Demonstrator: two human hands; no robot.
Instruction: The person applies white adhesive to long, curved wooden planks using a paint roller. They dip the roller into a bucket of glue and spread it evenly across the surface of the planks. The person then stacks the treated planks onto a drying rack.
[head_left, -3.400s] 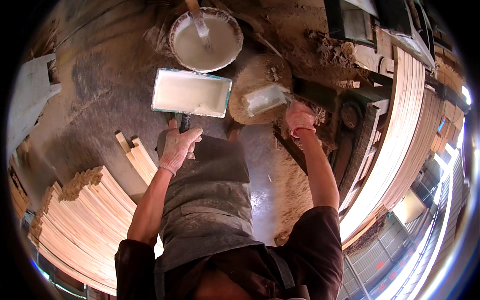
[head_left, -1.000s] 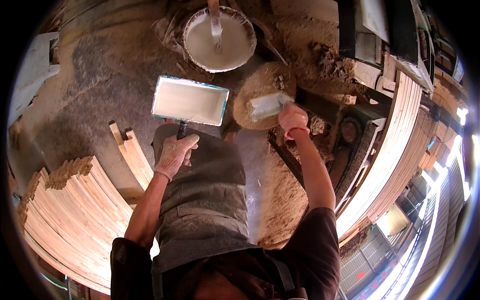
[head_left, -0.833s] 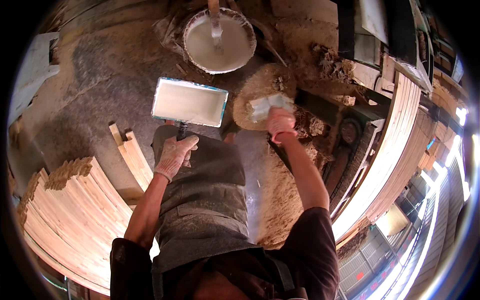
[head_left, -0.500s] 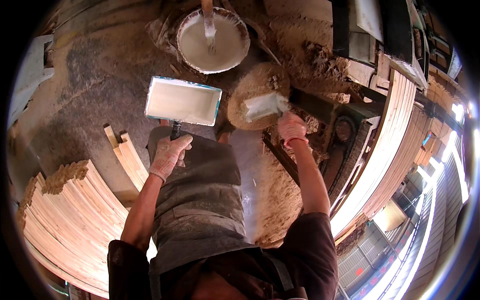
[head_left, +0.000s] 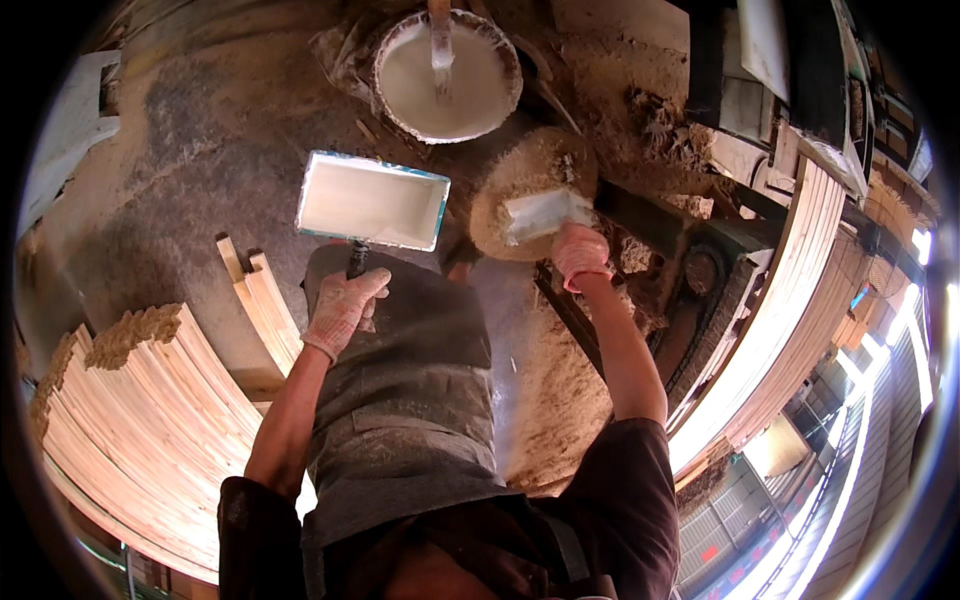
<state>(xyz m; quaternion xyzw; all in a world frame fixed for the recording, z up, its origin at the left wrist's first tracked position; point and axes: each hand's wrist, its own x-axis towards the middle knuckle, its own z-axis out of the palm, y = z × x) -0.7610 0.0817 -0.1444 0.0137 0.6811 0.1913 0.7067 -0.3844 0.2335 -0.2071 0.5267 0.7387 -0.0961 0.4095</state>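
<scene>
My left hand (head_left: 345, 312), in a pale knit glove, is closed round the black handle (head_left: 358, 260) of a shallow rectangular tray (head_left: 441, 212). White liquid (head_left: 373, 200) fills the tray, which has blue smears on its rim. My right hand (head_left: 580, 255), in a pinkish glove, is closed on a flat, white-coated tool (head_left: 538, 216); its grip is hidden by my fingers, and I cannot tell its exact kind. Beneath that tool is a round, dusty brown disc or lid (head_left: 492, 205).
Ahead stands a round bucket (head_left: 518, 85) of white liquid, with a brush (head_left: 441, 40) in it. Wooden strips (head_left: 150, 420) are stacked at left, with a few loose strips (head_left: 263, 305) beside them. At right are dusty machinery (head_left: 700, 270) and long boards (head_left: 790, 290).
The surroundings have shifted a little to the right in the view. Both hands keep their hold, and the white-coated tool remains over the brown disc.
</scene>
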